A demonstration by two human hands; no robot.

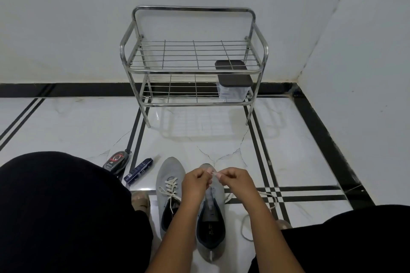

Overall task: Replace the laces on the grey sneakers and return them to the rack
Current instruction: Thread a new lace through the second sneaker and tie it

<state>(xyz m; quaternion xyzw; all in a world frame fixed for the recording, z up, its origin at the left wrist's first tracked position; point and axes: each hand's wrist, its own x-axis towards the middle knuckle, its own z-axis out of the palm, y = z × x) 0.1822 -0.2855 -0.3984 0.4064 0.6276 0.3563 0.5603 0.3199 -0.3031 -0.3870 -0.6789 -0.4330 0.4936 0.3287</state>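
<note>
White marble floor (88,122) with black stripes lay under us. Our left hand (196,180) and right hand (236,178) met, each pinching the pale lace (269,200) above the unlaced grey sneaker (211,224); its loose length trailed right. Beside it stood the laced sneaker (169,184). Farther off, the steel rack (193,68) held a lidded box (235,88).
</note>
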